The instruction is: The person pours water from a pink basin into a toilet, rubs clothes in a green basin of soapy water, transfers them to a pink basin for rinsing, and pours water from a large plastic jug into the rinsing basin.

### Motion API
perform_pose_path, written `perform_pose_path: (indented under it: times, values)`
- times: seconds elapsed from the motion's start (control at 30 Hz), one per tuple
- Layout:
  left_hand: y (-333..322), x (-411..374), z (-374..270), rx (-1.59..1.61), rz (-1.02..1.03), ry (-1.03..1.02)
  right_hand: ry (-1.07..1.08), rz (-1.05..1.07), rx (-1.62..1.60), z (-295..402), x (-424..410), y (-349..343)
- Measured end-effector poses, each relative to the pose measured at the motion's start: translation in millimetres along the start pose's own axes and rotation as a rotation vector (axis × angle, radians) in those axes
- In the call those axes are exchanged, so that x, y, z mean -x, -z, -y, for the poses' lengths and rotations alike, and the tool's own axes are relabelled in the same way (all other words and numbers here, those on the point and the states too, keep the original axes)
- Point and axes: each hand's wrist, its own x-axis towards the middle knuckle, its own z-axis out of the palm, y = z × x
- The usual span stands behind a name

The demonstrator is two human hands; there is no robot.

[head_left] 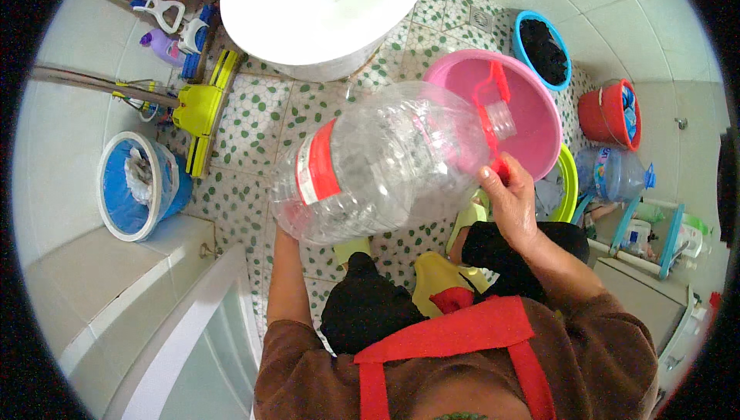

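A large clear plastic bottle point(399, 159) with a red and white label point(318, 162) lies tilted in the air before me. Its uncapped neck point(500, 119) points to the right, over a pink basin point(535, 125). My right hand point(511, 194) grips the red plastic handle point(491, 81) by its lower end, close to the bottle's shoulder. At the other end, my left hand point(292, 224) supports the base from below. Most of that hand shows only dimly through the plastic, so its fingers are hard to make out.
Ahead is a white toilet point(312, 32). On the left are a yellow sponge mop point(199, 110) and a blue bin point(173, 183). Rightward stand a blue basin point(517, 50) with dark cloth, a red bucket point(601, 116), a lime-green basin point(569, 183), a bluish bottle point(621, 174) and a rack point(624, 229).
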Motion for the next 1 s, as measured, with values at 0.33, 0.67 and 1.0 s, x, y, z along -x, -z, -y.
perform_pose_path:
  times: [0.33,0.67,1.0]
  values:
    - [-54,88,-64,-0.352,-0.325,0.13,-0.237,0.131,-0.324,13,-12,26]
    - [-79,146,-36,-0.207,-0.469,0.181,-0.181,0.257,-0.7,37,1,25]
    - [-76,124,-23,-0.123,-0.326,0.178,-0.158,0.375,-0.519,82,11,49]
